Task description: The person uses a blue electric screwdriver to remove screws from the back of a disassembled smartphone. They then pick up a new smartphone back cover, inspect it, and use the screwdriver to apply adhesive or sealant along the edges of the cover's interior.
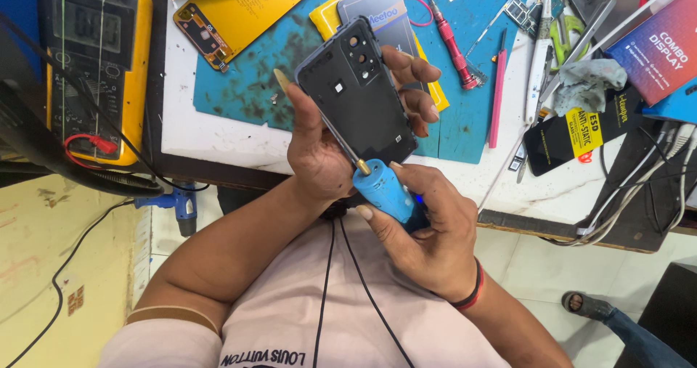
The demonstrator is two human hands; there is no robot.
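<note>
Left hand (319, 150) grips matte black phone frame (357, 92); right hand (432, 230) pinches blue-handled screwdriver (381, 190) (slim metal shaft).

The scene is evenly and brightly lit from above, and only soft, short shadows are cast on the blue work mat (465, 114). Mild glare is seen on the glossy packaging right of the mat. Sharp focus is held at the mat; slight wide-angle bending and softness are noticed towards the corners far from it.
</note>
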